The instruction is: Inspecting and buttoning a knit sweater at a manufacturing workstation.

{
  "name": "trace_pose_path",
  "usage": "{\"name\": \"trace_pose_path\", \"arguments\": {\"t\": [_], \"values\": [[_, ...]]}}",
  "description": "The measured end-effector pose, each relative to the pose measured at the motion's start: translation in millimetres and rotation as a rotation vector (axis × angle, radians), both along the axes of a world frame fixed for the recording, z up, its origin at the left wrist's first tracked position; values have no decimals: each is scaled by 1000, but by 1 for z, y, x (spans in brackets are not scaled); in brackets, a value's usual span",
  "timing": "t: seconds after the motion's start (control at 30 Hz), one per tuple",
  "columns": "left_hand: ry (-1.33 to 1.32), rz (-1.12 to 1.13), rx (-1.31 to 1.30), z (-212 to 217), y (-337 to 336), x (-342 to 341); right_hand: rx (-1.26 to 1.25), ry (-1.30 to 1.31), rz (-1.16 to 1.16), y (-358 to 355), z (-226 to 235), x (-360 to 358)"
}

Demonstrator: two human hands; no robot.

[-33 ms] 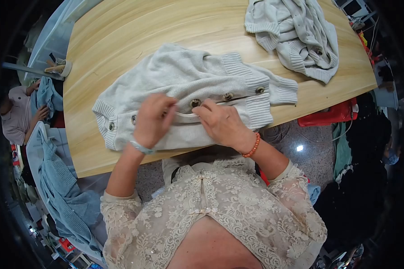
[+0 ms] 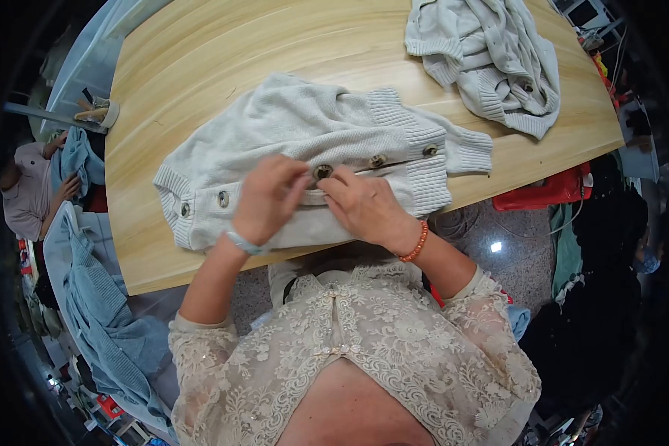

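A light grey knitted cardigan lies sideways on the table, its ribbed collar to the left and its ribbed hem to the right. Along its front band sit dark mottled buttons; one large button shows between my two hands. My right hand, with an orange bead bracelet, pinches the band's edge just below that button. My left hand, wearing a pale band, hovers at or touches the band left of the button. Motion smears its fingers, so their grip is unclear.
A second grey cardigan is heaped at the table's far right. Blue knitwear hangs over a bin at the left. Beyond the left edge a person handles blue cloth. A red bag lies right of the wooden table.
My left hand has shifted slightly right toward the large button, uncovering another button on the band. My right hand keeps nearly the same place.
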State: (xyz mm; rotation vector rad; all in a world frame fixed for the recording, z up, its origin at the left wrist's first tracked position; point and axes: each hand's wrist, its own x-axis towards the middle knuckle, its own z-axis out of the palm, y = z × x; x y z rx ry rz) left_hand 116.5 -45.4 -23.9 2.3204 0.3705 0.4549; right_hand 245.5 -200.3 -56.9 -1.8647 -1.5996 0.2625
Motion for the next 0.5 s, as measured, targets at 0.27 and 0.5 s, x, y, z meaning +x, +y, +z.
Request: {"name": "trace_pose_path", "arguments": {"t": [0.27,0.5], "values": [[206,25,-22,-15,-7,22,-9,-4,-19,-5,-2,-7],[247,34,-816,-8,17,21,218,-79,-129,2,6,-9]]}}
